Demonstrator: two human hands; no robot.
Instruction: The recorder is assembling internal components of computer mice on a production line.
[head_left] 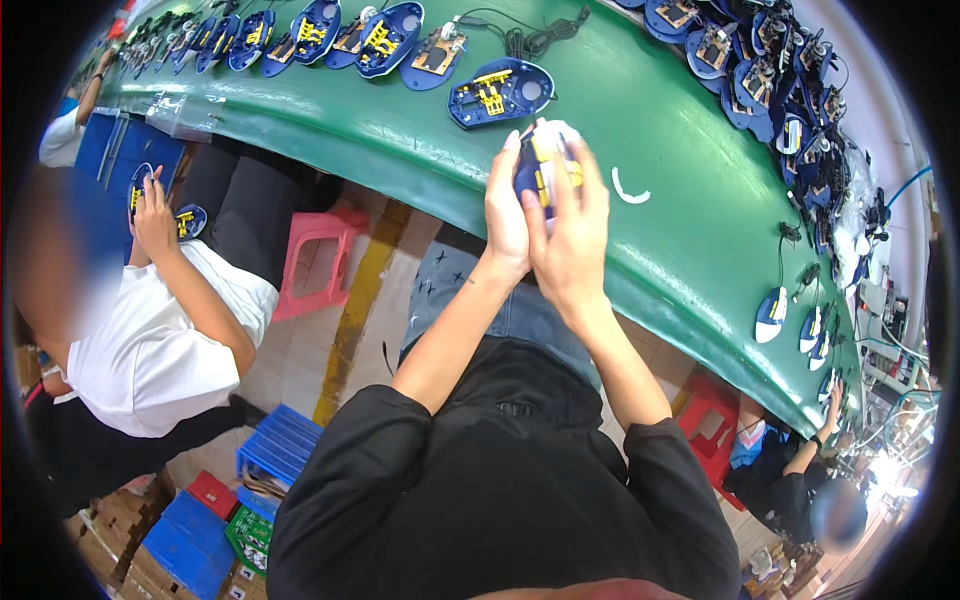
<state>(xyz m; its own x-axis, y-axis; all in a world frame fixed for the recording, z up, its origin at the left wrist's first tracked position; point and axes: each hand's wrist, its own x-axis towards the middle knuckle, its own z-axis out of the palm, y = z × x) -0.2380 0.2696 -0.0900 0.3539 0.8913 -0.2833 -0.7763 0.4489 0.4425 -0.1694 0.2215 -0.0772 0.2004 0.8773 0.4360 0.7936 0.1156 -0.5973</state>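
Observation:
Above the near edge of the green bench, both my hands are closed round a computer mouse (531, 180). Blue casing, yellow inner parts and a white piece show between my fingers. My left hand (507, 210) grips its left side. Across its right side lie the fingers of my right hand (572, 225), slightly blurred and hiding much of it. Just beyond them sits an open blue mouse shell (502, 93) with yellow parts inside. A curved white strip (630, 187) lies to the right of my hands.
The green bench (400, 130) carries a row of opened mice (388, 40), a coiled black cable (530, 40) and piled mouse bases with circuit boards (755, 85). White-and-blue mice (771, 315) lie at right. Co-workers sit on both sides; the left one (150, 215) holds a shell. A red stool (322, 250) stands between us.

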